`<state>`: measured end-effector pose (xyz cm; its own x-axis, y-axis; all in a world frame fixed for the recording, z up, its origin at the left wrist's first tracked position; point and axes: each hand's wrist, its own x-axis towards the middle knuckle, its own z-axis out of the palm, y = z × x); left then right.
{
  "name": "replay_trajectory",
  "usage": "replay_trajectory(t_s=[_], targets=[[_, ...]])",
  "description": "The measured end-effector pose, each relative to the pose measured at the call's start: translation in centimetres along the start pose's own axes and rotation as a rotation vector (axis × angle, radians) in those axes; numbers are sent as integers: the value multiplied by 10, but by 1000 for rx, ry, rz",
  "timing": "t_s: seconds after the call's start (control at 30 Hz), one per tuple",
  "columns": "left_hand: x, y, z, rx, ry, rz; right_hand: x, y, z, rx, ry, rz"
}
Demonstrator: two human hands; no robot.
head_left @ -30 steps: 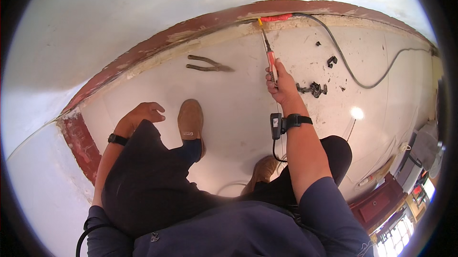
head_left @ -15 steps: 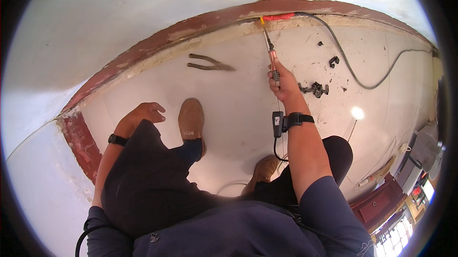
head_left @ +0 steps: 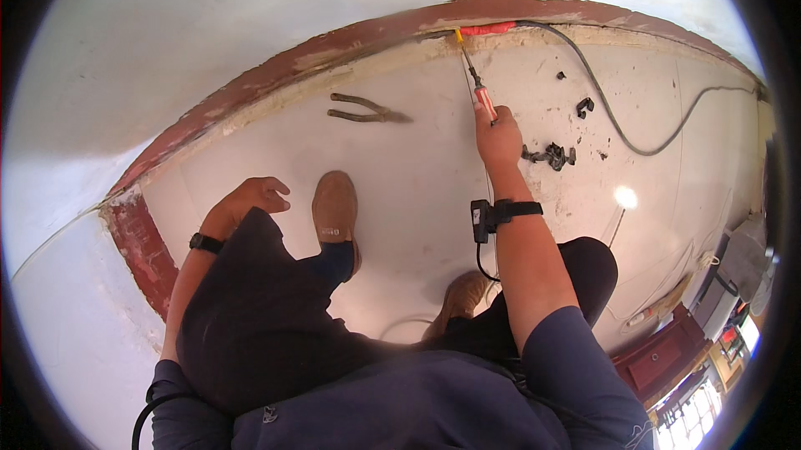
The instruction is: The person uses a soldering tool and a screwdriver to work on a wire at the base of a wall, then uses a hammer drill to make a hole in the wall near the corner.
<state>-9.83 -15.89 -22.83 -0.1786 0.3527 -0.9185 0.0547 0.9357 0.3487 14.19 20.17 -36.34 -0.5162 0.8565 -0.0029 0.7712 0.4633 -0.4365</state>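
Note:
My right hand (head_left: 499,139) is closed round the red-and-white handle of a slim, long-shafted tool (head_left: 483,98); the handle's rear end is hidden in the fist. The shaft points away to the foot of the wall, and its tip meets a small yellow spot beside a red sleeve (head_left: 489,29) on a dark cable (head_left: 596,87). Whether the yellow is a flame or a solid part I cannot tell. By my left knee hangs my left hand (head_left: 259,194), empty, its fingers loosely bent and apart. Pliers (head_left: 370,109) with spread handles lie on the floor between the hands and the wall.
Black scraps (head_left: 555,156) are scattered on the floor right of my right hand. Along the wall runs a worn red-brown skirting (head_left: 334,48). My shoes (head_left: 335,208) stand on the pale floor. A dark red drawer unit (head_left: 655,358) and clutter are at the lower right.
My right hand has turned over on the tool's handle, so its back now faces up and the ribbed rear part is covered. The tip stays by the red sleeve; my left hand is nearly still.

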Motion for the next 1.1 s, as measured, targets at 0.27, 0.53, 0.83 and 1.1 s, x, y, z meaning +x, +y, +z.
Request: replay_trajectory(t_s=[0.27, 0.53, 0.83, 1.1], targets=[[4, -27, -4, -25, -12, -10, 9, -19, -11, 1260, -883, 861], [2, -8, -1, 19, 11, 12, 9, 3, 5, 448, -424, 321], [-1, 8, 0, 47, 13, 9, 5, -9, -6, 1, -39, 11], [-6, 0, 1, 89, 39, 8, 8, -22, -14, 756, -525, 541]])
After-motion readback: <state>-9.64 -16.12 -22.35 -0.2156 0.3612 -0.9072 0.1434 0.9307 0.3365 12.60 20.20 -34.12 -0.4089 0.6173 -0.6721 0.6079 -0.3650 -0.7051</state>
